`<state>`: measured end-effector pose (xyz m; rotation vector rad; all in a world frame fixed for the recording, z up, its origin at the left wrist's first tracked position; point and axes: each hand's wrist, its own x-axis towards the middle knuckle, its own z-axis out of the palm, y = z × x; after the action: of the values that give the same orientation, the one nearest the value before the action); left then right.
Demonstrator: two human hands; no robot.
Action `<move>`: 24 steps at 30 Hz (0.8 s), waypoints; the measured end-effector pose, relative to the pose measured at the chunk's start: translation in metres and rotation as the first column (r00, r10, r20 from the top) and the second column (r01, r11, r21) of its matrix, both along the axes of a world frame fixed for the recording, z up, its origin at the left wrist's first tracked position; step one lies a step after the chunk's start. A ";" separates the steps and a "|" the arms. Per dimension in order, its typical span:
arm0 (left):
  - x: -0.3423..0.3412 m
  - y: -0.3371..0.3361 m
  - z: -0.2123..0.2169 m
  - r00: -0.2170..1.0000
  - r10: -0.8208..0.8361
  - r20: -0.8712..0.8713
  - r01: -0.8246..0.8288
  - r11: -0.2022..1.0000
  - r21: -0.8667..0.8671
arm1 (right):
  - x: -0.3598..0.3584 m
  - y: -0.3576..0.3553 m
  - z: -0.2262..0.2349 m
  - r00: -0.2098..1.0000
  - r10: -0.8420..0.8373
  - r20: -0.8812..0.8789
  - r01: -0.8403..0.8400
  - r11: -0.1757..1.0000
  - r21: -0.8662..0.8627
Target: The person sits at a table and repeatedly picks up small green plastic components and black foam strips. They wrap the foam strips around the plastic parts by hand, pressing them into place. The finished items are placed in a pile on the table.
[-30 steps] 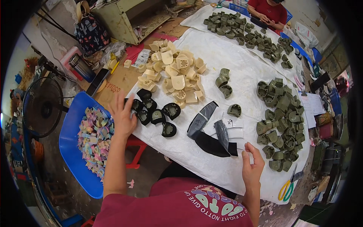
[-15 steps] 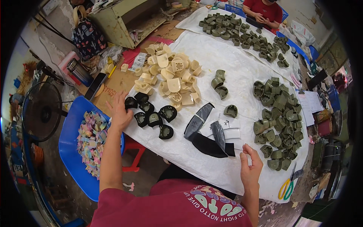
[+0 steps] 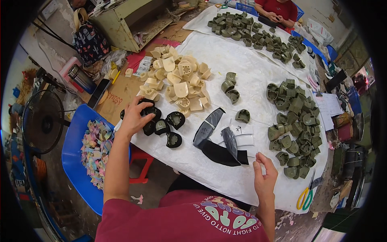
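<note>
Left hand (image 3: 133, 117) has reached farther onto black moulded pieces (image 3: 161, 123), now gripping one; right hand (image 3: 264, 177) stays lifted, grip pinched, contents indiscernible.

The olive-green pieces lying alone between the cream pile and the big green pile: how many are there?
4: three clustered right of the cream pile, and one lower, above the white strips. The cluster may hide more.
</note>
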<state>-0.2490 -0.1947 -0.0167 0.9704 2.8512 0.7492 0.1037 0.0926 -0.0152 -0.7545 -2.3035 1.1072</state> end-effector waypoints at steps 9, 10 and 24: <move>0.003 -0.001 -0.021 0.940 0.078 -0.331 -0.003 0.975 0.220 | 0.006 0.001 0.000 1.000 -0.018 -0.019 0.018 1.000 0.009; 0.007 -0.003 -0.026 0.930 0.085 -0.359 0.030 0.953 0.303 | 0.008 0.001 -0.001 0.999 -0.029 -0.020 0.029 1.000 0.009; 0.054 -0.002 -0.041 0.940 0.042 -0.340 0.012 0.988 0.157 | 0.009 0.000 -0.006 0.999 -0.029 -0.024 0.030 0.999 0.045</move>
<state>-0.1949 -0.1962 -0.0580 1.2105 3.1340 0.8991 0.1131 0.0929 -0.0215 -0.7516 -2.2835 1.0414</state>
